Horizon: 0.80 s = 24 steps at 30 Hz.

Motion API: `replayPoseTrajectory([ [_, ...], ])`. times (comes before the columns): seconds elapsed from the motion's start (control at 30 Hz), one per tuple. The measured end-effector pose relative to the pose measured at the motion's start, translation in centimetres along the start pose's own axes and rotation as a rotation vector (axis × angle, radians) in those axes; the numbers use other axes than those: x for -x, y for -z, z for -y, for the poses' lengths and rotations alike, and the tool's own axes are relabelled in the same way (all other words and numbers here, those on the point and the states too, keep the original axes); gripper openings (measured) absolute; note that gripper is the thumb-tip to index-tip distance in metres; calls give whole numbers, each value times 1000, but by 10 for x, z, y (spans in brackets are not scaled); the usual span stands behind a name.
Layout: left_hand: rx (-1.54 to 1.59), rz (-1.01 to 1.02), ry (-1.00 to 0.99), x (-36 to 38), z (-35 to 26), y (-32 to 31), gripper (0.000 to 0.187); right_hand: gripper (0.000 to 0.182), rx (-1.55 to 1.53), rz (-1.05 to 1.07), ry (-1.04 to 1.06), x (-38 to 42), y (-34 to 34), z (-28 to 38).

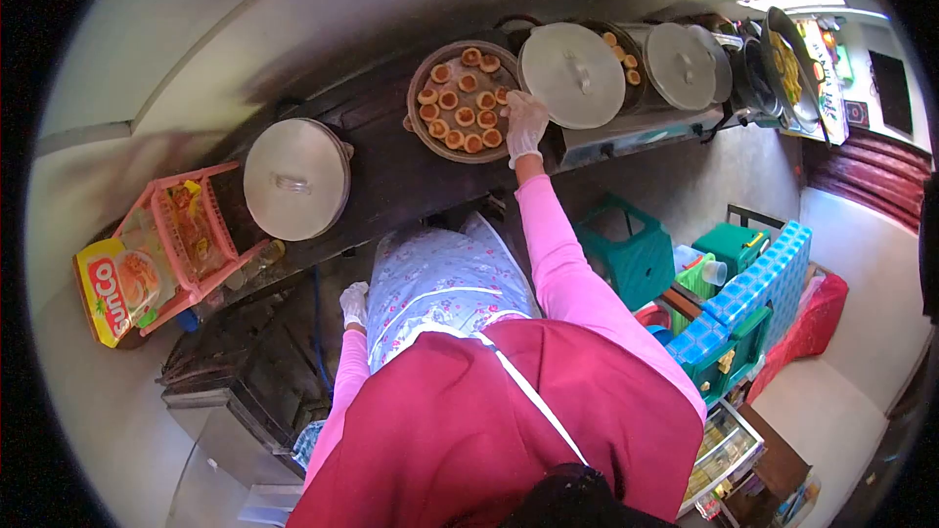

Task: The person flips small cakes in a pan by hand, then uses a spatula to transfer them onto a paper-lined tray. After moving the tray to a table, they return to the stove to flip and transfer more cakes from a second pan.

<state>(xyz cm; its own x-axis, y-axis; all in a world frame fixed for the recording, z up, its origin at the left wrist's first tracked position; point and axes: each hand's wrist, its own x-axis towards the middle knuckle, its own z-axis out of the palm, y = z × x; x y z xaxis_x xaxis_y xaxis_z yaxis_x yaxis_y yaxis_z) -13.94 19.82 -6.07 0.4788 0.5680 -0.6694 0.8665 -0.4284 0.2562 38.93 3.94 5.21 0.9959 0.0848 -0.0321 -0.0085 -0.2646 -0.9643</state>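
Note:
My right hand (526, 123), in a clear plastic glove, reaches over the right rim of a round clay-coloured pan (458, 156). Several small round browned cakes (464, 116) lie spread across it. The fingers are drawn together beside a small cake (502, 95) at the pan's edge; what they pinch, if anything, is hidden. My left hand (354, 304), also gloved, hangs low beside the flowered apron (440, 269), away from the counter. Its fingers look loosely stretched, with nothing visible in them.
Right of the pan, a metal lid (572, 76) covers a vessel; another pan (626, 57) holds more cakes, beside a second lid (681, 66). A lidded pot (296, 179) and a pink basket (196, 225) stand left. A green stool (626, 249) is behind me, right.

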Motion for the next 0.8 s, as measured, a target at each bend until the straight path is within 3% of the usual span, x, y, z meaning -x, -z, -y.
replayPoseTrajectory([
  [0.1, -27, -55, -120, 4, 8, -5, 28, 15, -194, -28, -96, 12, -8, 22],
  [0.13, 24, -37, -64, 7, 8, -5, 28, 15, -257, -52, -119, 14, -9, 22],
  [0.2, 127, -4, 45, 9, 4, -6, 28, 16, 70, -21, 168, 10, -10, 3],
  [0.33, 177, -7, 34, 8, 2, -5, 29, 23, 605, -69, 639, -7, -10, 2],
  [0.43, 163, -6, 31, 11, -6, 5, 30, 22, 602, 70, 193, -4, -10, 48],
  [0.53, 288, -29, 85, 14, -13, 8, 30, 25, 765, 105, 210, -2, -7, 61],
  [0.63, 314, -48, 73, 16, -5, 1, 29, 26, 604, -17, 542, -9, -12, 45],
  [0.8, 404, -63, -20, 18, -2, 1, 27, 27, 620, 74, 431, -22, -24, 33],
])
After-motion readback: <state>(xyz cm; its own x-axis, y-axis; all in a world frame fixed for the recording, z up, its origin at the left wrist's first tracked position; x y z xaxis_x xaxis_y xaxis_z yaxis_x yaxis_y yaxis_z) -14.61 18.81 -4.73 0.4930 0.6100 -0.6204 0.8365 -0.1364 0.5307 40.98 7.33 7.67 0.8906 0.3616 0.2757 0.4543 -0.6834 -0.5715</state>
